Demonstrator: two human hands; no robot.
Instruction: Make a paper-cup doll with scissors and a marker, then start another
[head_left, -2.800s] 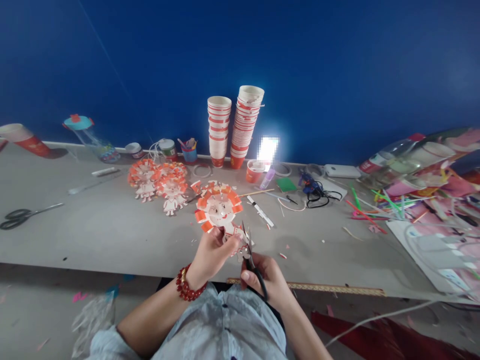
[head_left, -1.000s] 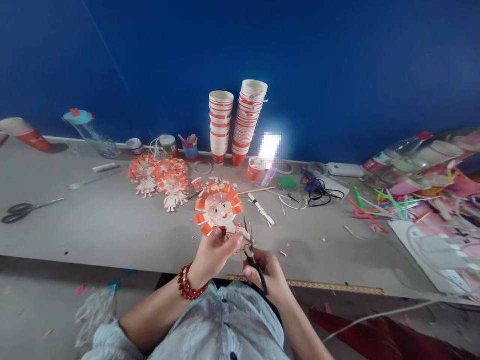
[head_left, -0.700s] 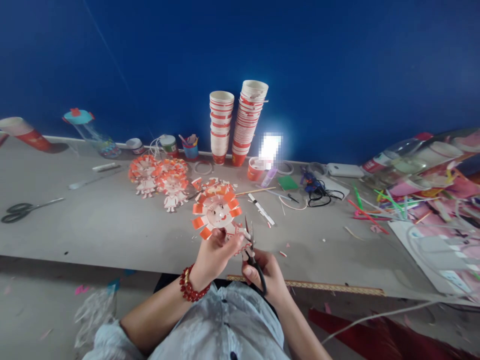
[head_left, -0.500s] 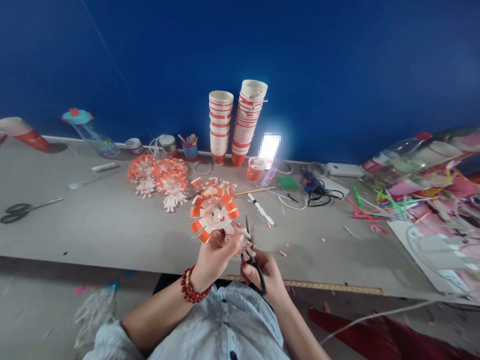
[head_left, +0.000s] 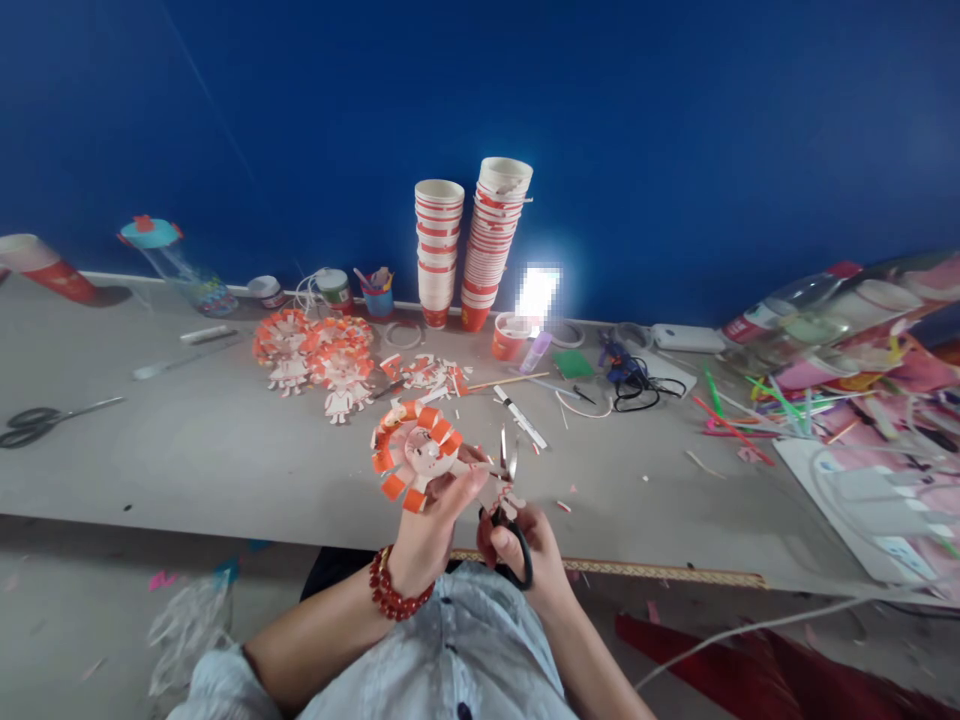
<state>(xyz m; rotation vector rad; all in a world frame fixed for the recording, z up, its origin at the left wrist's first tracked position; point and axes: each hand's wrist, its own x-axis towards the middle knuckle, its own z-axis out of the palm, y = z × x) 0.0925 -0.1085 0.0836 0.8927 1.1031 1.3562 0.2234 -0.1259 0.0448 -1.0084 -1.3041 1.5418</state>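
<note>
My left hand (head_left: pixel 435 515) grips a paper doll (head_left: pixel 429 450) with a drawn face and an orange-and-white fringe of cut strips round its head. The doll's body points right, toward my other hand. My right hand (head_left: pixel 525 545) holds black-handled scissors (head_left: pixel 510 460), their blades parted and pointing up beside the doll's body. Whether the blades touch the paper I cannot tell. Farther back on the table, several similar paper dolls (head_left: pixel 341 370) lie bunched together. Next to them is a heap of red and white paper scraps (head_left: pixel 431 375).
Two tall stacks of paper cups (head_left: pixel 439 255) stand by the blue wall. A marker (head_left: pixel 521 417) and a glue stick (head_left: pixel 535 353) lie behind my hands. Other scissors (head_left: pixel 34 425) rest at the far left. Coloured straws, bottles and a power strip (head_left: pixel 847 510) crowd the right.
The doll has tilted and moved slightly down and left, its fringed head turning. The scissors have shifted a little, with their blades still apart.
</note>
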